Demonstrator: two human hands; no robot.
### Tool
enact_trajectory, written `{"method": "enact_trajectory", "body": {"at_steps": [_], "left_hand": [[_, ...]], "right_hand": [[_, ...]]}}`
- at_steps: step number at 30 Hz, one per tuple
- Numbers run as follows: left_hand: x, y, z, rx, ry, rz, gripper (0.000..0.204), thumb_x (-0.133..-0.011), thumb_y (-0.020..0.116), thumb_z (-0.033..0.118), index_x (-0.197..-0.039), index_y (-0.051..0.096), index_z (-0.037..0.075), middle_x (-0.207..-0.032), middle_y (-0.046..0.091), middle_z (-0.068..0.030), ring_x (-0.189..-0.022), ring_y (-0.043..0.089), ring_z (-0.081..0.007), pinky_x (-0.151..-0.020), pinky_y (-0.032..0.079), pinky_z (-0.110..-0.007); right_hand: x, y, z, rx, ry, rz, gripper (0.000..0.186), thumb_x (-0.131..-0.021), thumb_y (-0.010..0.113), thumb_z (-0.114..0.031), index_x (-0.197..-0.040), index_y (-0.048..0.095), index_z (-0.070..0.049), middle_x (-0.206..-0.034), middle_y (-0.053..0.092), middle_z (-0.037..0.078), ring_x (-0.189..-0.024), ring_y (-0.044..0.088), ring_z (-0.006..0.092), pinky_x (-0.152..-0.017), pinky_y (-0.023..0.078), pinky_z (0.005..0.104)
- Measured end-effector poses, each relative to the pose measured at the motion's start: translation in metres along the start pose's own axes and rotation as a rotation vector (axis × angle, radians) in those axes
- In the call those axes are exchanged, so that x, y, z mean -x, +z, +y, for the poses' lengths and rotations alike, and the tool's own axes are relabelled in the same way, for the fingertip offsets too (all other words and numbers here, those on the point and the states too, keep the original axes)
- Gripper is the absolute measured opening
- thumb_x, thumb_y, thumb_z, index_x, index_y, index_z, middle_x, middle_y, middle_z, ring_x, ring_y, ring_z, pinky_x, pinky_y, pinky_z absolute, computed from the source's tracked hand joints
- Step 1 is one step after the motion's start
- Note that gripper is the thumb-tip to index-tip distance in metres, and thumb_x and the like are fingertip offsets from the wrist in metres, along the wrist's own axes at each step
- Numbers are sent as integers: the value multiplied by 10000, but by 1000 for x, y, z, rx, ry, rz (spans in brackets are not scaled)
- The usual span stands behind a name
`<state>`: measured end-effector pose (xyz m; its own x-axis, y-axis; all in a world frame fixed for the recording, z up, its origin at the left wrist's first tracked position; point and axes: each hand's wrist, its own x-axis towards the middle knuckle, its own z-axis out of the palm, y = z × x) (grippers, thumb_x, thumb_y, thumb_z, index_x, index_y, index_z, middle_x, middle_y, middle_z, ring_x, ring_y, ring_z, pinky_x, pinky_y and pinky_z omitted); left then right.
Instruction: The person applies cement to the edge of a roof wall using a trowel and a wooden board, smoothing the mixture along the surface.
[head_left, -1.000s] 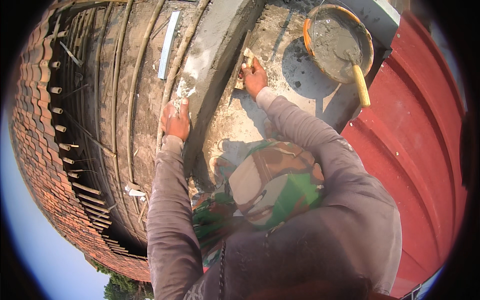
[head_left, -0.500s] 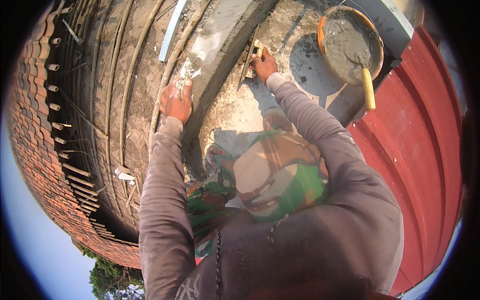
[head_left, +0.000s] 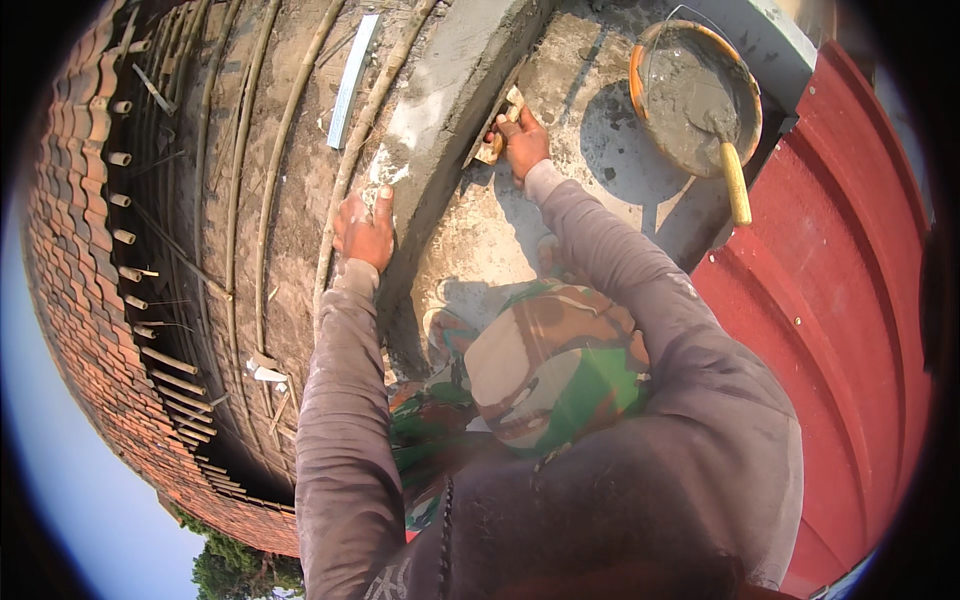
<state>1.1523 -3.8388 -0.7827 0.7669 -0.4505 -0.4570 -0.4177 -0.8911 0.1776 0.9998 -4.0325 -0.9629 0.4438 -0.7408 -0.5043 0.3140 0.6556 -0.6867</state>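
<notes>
My right hand (head_left: 526, 146) is wrapped round the pale handle of a plastering float (head_left: 514, 98). Its thin blade is seen nearly edge-on, against the side of a low wall coated in wet grey mortar (head_left: 445, 105). My left hand (head_left: 366, 232) rests on the far edge of this wall, beside a bamboo pole (head_left: 375, 95). The thumb stands apart and the fingers, partly hidden, lean over the edge; no tool shows in it. To the right, an orange-rimmed bucket (head_left: 637, 80) holds grey mortar, with a wooden-handled trowel (head_left: 736, 185) standing in it.
Red metal roofing (head_left: 830, 260) slopes away at the right. Left of the wall lie several bamboo poles, a pale blue-white strip (head_left: 353, 82) and clay roof tiles (head_left: 75, 230). My camouflage-clad knee (head_left: 555, 370) is bent below the hands, over a mortar-stained concrete floor (head_left: 490, 235).
The float has moved slightly toward me and tilted flatter to the wall's side, my right hand turning with it. My left hand keeps to the wall edge. The whole view has shifted slightly.
</notes>
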Motion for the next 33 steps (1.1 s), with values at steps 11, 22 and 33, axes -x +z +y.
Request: {"method": "enact_trajectory", "body": {"at_steps": [11, 22, 33], "left_hand": [[4, 2, -5, -8, 35, 35, 896, -965, 389, 714, -1483, 377, -17, -1507, 384, -242, -1395, 311, -445, -1153, 201, -563], [-1, 5, -11, -31, -7, 12, 934, -955, 361, 737, -1510, 349, -14, -1551, 332, -253, -1440, 251, -460, -1178, 160, -575], [3, 4, -9, -30, 11, 26, 912, -963, 370, 723, -1488, 372, -23, -1540, 358, -214, -1421, 290, -439, -1150, 206, -585]], "right_hand": [[-25, 37, -100, 329, -361, 173, 636, -981, 627, -72, -1542, 333, -22, -1342, 609, 123, -1104, 607, 159, -956, 469, 269], [31, 50, -52, 187, -321, 61, 708, -956, 691, -102, -1541, 312, 23, -1298, 613, 93, -1085, 600, 144, -959, 485, 286], [75, 52, -13, 247, -176, -67, 490, -977, 659, -144, -1385, 426, -2, -1261, 596, 110, -1173, 574, 179, -1015, 449, 328]]}}
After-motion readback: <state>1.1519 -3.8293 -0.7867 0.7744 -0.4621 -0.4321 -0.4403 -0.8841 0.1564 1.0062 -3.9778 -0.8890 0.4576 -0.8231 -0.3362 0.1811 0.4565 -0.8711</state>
